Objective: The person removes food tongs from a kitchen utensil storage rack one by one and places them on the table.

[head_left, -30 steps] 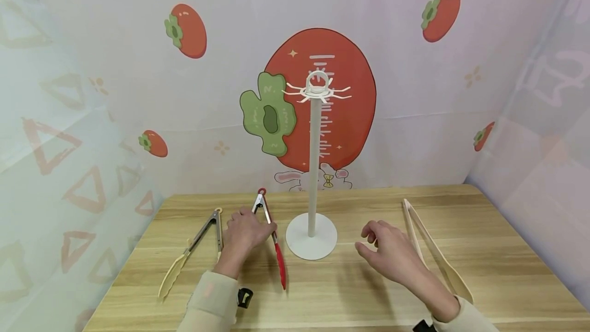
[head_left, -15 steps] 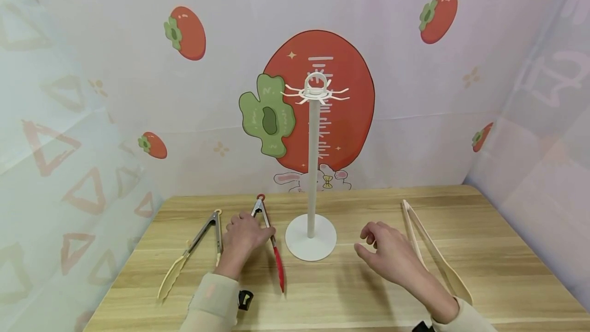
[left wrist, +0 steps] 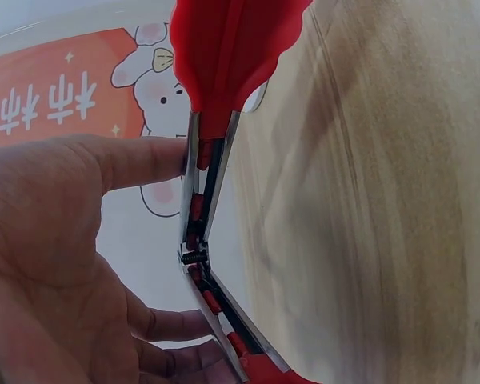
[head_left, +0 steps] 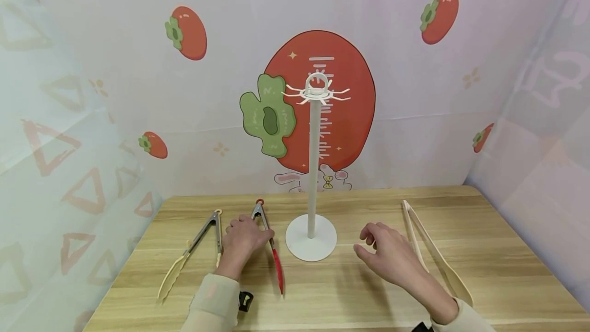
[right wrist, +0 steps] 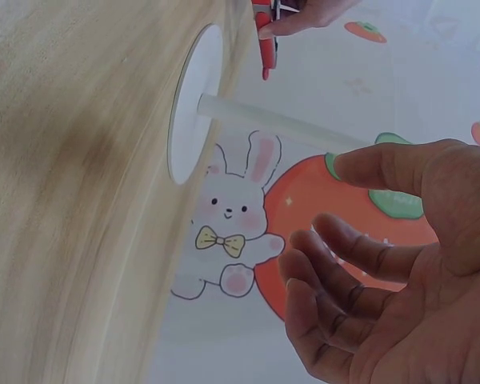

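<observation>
My left hand [head_left: 243,241] holds a pair of red-tipped metal tongs [head_left: 275,255] across its two spread arms. In the left wrist view the thumb [left wrist: 148,162] lies against one arm of the tongs and the fingers [left wrist: 180,324] are at the other. Part of the tongs is hidden under the hand in the head view. My right hand [head_left: 389,252] hovers over the table with loosely bent fingers and nothing in them. Just right of it lie cream-coloured tongs [head_left: 435,250], partly covered by the forearm. Left of my left hand are cream-tipped metal tongs [head_left: 195,245], spread apart.
Between the hands a white stand [head_left: 313,168] rises from a round base [head_left: 311,250], with several thin hooks [head_left: 338,95] circling its top. The wooden table [head_left: 322,298] ends at a printed cloth wall [head_left: 221,91] behind, with more cloth at both sides.
The red-tipped tongs have slid a little toward me with my left hand. My right hand stays almost in place.
</observation>
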The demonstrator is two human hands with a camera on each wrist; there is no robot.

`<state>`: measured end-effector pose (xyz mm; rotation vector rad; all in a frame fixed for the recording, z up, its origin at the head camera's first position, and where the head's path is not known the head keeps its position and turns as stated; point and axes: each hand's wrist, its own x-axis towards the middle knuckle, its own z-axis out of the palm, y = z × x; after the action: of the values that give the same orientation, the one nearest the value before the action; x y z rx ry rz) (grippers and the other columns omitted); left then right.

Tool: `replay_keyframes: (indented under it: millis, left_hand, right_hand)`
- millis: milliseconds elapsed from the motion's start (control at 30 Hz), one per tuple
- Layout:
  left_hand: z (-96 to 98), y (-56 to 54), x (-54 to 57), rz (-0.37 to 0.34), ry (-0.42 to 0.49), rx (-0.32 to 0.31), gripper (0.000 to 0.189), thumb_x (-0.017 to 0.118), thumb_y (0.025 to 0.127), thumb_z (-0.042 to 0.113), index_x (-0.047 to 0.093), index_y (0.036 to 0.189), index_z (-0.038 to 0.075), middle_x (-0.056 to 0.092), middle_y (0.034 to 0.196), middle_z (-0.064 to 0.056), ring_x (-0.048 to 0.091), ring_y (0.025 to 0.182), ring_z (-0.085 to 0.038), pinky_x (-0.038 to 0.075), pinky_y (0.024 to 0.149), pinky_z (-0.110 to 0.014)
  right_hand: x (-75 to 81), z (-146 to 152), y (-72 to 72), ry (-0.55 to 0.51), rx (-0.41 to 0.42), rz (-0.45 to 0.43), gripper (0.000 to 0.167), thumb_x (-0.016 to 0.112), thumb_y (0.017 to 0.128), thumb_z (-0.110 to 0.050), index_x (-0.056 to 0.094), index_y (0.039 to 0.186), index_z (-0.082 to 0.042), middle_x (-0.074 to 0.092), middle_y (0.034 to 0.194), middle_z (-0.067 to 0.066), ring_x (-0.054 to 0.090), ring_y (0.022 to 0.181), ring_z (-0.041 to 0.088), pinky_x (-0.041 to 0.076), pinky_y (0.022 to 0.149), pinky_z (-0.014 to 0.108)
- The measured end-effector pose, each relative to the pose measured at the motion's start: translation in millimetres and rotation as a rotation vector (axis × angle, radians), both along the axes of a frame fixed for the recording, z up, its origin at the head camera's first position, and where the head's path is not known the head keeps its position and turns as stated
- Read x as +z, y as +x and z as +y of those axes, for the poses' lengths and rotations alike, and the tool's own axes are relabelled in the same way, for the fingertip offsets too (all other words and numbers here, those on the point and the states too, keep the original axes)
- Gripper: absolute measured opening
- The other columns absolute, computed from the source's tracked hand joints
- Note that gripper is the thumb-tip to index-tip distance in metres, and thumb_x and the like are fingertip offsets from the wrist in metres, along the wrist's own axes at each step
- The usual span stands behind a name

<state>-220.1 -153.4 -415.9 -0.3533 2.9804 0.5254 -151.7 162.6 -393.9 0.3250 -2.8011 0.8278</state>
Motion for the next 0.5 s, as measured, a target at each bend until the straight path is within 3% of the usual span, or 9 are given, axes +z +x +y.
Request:
replay_keyframes:
  millis: [500]
  left_hand:
    - [-0.4,-0.5,-5.8,-0.011,-0.003,0.009,0.077,0.068,0.083,0.048,0.048,0.116,-0.019,0.05,0.104,-0.035,0.054,0.102,-0.051,0.048,0.079,-0.06]
  right_hand:
    - [0.0,-1.0,0.5,0.0,0.001,-0.014,0.016,0.08,0.082,-0.02,0.066,0.087,-0.014,0.057,0.079,0.0,0.05,0.069,0.012,0.043,0.061,0.032]
